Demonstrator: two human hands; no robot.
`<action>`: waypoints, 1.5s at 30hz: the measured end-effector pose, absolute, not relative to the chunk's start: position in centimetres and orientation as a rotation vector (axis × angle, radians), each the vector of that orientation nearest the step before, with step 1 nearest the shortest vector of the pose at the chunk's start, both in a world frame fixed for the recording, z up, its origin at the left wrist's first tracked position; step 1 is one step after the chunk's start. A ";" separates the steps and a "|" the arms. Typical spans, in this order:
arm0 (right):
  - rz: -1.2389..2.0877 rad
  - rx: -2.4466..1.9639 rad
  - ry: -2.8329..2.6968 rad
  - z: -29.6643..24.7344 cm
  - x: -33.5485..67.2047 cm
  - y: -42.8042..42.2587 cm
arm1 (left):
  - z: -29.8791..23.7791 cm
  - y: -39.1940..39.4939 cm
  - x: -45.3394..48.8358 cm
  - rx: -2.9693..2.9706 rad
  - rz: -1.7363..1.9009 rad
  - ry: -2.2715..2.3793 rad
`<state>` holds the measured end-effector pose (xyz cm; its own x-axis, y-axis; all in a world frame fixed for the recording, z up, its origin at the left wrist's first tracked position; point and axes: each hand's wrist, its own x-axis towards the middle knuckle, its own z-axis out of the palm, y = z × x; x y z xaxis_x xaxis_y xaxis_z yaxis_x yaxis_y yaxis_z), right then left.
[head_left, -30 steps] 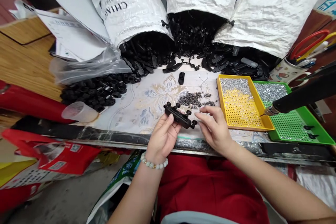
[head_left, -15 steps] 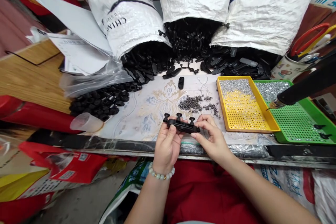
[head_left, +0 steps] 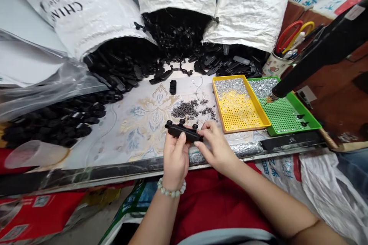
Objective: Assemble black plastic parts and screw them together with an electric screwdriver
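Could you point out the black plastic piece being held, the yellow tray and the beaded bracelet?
Black plastic piece (head_left: 184,132): head view, on its long middle bar.
Yellow tray (head_left: 259,103): head view, on its right rim.
Beaded bracelet (head_left: 171,193): head view, on a bead at the wrist.

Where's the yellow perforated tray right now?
In the head view, the yellow perforated tray lies beyond the right hand, just left of the green perforated tray.

Ahead of the left hand (head_left: 175,157) and right hand (head_left: 214,147), a heap of small metal parts (head_left: 185,109) lies on a patterned mat (head_left: 138,138); behind it, woven sacks (head_left: 83,11) spill plastic parts (head_left: 120,65). Right of the right hand, two perforated trays (head_left: 237,103) sit side by side.
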<state>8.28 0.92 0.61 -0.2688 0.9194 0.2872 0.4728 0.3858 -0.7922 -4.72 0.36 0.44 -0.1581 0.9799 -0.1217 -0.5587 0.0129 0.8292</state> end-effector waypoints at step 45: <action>0.571 -0.793 -1.116 6.0 14.9 10.5 | 0.8 2.4 0.0 0.679 0.897 1.067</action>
<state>14.87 10.50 6.03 0.3482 0.7503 0.5619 -0.0165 0.6043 -0.7966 -0.04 2.42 0.75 0.2083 0.8737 -0.4396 -0.2830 0.4840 0.8280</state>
